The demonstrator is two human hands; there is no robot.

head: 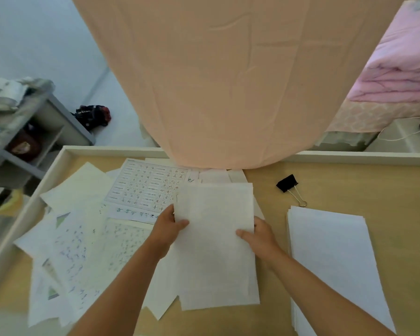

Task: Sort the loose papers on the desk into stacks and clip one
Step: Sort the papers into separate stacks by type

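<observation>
Both hands (216, 229) gripping paper bundle (216, 251), binder clip (287, 184) nearby

A single wide-angle view from the person's head looks forward and steeply down onto a wooden desk (374, 185). It is close enough that both forearms enter from the bottom edge, and the left hand (166, 227) and right hand (258, 235) grip a sheaf of papers (216, 251) at the frame's centre. The desk fills the lower half, its raised far rim (361, 157) crossing the middle; above it the view takes in a hanging peach cloth (228, 81), pale floor (34, 32) at left and pink bedding (403, 69) at right.
</observation>
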